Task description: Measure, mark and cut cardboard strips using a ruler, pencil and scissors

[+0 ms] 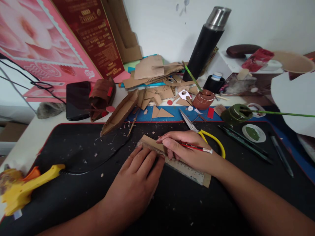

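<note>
Head view: your hands meet at the ruler [189, 171], slanted across the black mat [76, 203].
Ruler's look: pale, translucent, smudged, tick marks along it.
Cardboard strip [150, 142]: plain brown, under the ruler, showing past its far edge and right end.
Left hand [139, 173]: fingers slightly parted, laid over the ruler's left part, gripping nothing.
Right hand [184, 146]: fingers closed round your red-and-black pencil [193, 147] above the ruler; its tip is hidden.
Scissors [216, 139]: yellow-handled, beyond the ruler.

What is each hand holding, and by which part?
The right hand holds the red pencil by its front part; the left hand presses the ruler near its left end.
</note>
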Action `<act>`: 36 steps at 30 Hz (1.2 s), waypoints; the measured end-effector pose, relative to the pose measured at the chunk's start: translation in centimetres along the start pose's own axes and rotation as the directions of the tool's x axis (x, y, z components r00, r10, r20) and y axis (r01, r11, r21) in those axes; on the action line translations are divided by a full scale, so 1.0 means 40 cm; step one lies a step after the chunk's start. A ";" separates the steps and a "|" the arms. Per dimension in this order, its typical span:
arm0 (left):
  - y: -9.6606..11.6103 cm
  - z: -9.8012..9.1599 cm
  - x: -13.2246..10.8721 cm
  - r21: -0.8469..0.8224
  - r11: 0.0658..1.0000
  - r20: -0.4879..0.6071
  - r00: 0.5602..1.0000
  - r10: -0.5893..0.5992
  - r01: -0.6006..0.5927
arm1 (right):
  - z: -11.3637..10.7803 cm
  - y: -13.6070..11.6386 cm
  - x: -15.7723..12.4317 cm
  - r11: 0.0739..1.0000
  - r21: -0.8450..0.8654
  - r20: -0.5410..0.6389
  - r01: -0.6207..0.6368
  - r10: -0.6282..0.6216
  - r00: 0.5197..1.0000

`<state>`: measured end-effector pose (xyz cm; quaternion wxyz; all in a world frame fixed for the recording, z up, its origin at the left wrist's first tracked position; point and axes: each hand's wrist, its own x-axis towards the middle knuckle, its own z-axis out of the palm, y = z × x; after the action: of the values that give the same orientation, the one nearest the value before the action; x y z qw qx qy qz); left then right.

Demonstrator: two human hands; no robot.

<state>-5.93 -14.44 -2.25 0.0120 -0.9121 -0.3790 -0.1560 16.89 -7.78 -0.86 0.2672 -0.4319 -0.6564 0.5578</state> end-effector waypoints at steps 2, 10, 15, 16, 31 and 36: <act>-0.001 0.001 0.000 0.000 1.000 0.003 1.000 0.002 -0.002 | 0.000 0.000 0.001 1.000 -0.003 0.001 0.002 -0.002 1.000; -0.005 0.002 -0.006 0.011 0.999 0.004 0.999 0.033 -0.033 | 0.006 0.013 0.002 1.000 0.008 -0.027 -0.006 0.006 1.000; -0.005 0.004 -0.003 0.018 1.000 -0.033 0.999 0.018 -0.017 | 0.009 0.026 0.001 0.999 0.030 -0.047 -0.022 0.024 0.999; -0.005 0.005 -0.003 0.018 1.000 -0.040 0.999 0.020 -0.019 | 0.009 0.028 0.000 0.999 0.038 -0.047 -0.033 0.035 0.998; -0.004 0.007 -0.006 0.019 0.998 -0.015 0.998 0.054 -0.054 | 0.002 -0.002 0.000 0.992 0.039 -0.089 -0.119 0.122 0.989; -0.003 0.005 -0.006 0.025 0.999 -0.005 0.999 0.048 -0.048 | 0.003 -0.005 0.001 0.997 0.008 -0.067 -0.072 0.072 0.995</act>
<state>-6.14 -14.49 -2.52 0.0280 -0.9203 -0.3586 -0.1536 16.72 -7.80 -0.68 0.2698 -0.4731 -0.6297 0.5541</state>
